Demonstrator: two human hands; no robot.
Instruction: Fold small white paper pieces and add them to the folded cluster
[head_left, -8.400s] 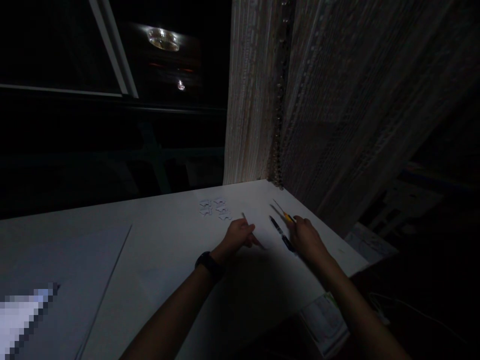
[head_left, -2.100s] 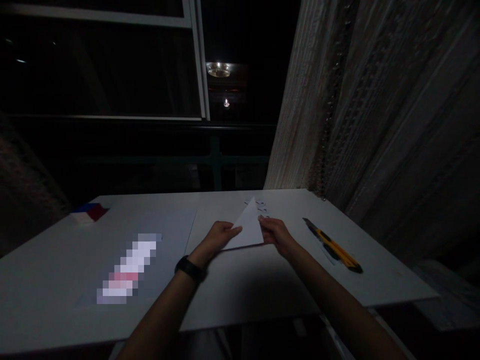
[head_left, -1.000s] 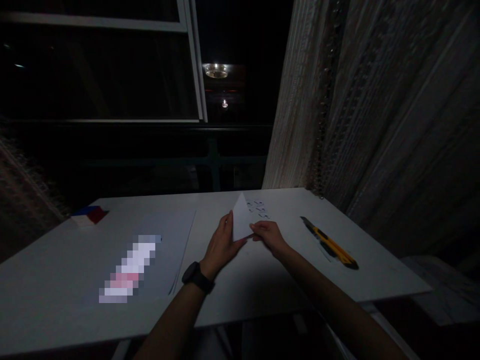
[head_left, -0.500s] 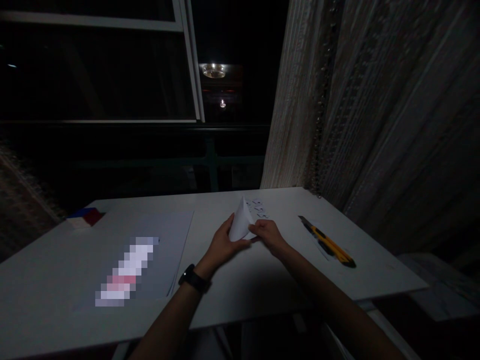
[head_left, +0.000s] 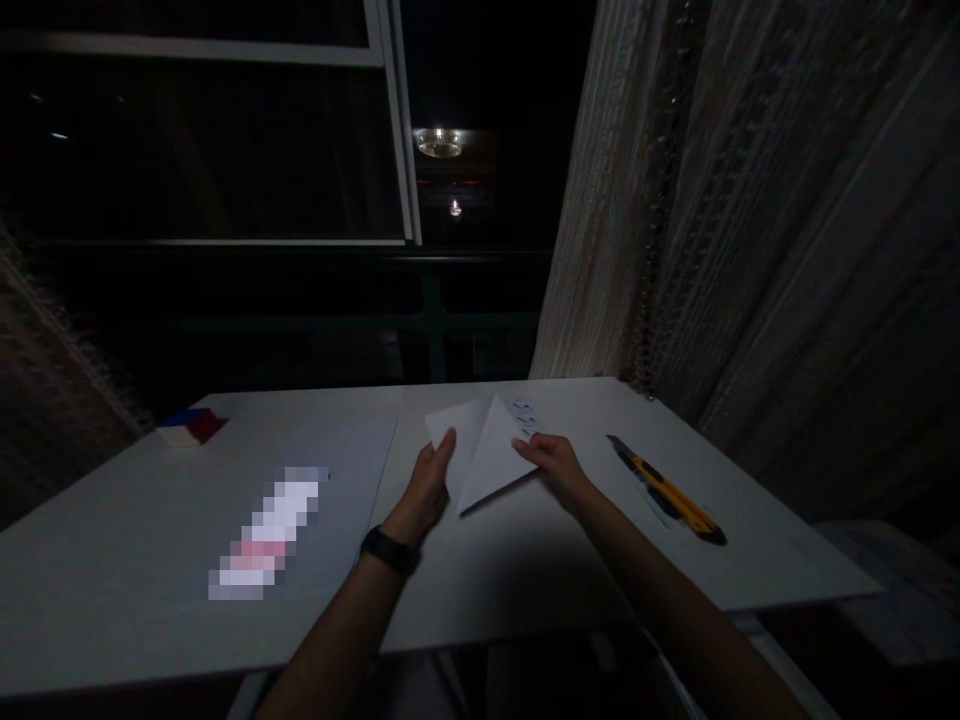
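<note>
Between my hands is a white sheet of paper (head_left: pixel 487 455), creased down the middle and spread into two slanting panels above the table. Dark handwritten marks show near its upper right edge. My left hand (head_left: pixel 429 485) grips the left panel, thumb on top and the other fingers hidden behind it. My right hand (head_left: pixel 553 462) pinches the right edge, with its thumb lying over the paper. A dark watch (head_left: pixel 388 550) is on my left wrist.
A yellow and black utility knife (head_left: pixel 671 495) lies on the white table (head_left: pixel 450 600) at right, over a paper scrap. Paper sheets (head_left: pixel 360 470) with a pixelated item lie at left, and a coloured cube (head_left: pixel 189 427) stands behind. Curtains hang at right.
The paper was folded up between my hands and is now spread wider. My left hand has moved left and my right hand slightly right. The view has shifted a little.
</note>
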